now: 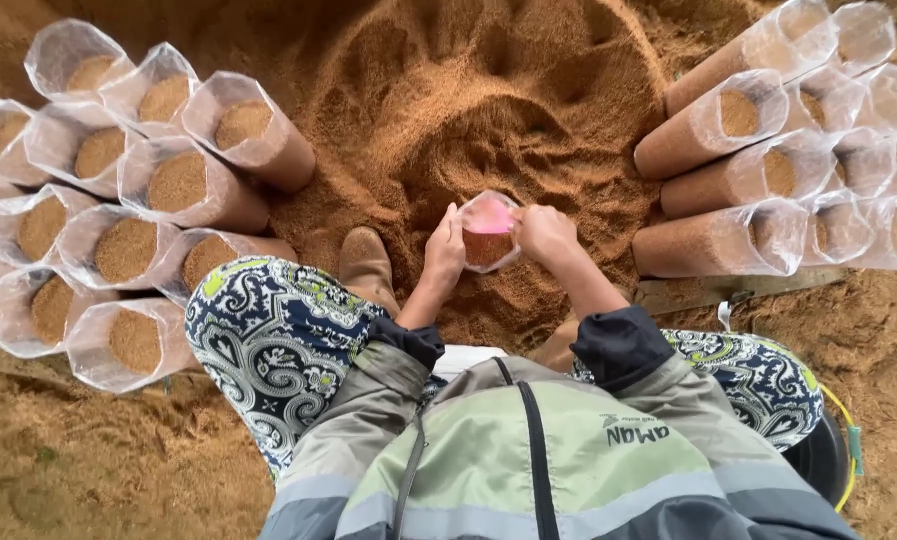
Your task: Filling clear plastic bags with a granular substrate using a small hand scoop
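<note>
A small clear plastic bag (488,232), partly filled with brown sawdust, stands upright on the sawdust heap (488,100) in front of me. My left hand (445,250) grips the bag's left rim. My right hand (543,232) grips its right rim, so the mouth is held open between them. The inside of the bag looks pinkish at the top. My knees in patterned trousers frame the bag on both sides, and a brown boot (366,265) rests just left of my left hand.
Several filled clear bags (148,200) of sawdust lie stacked at the left, mouths toward me. Several more filled bags (748,170) lie stacked at the right. A wooden plank (708,288) shows under the right stack. Loose sawdust covers the ground all around.
</note>
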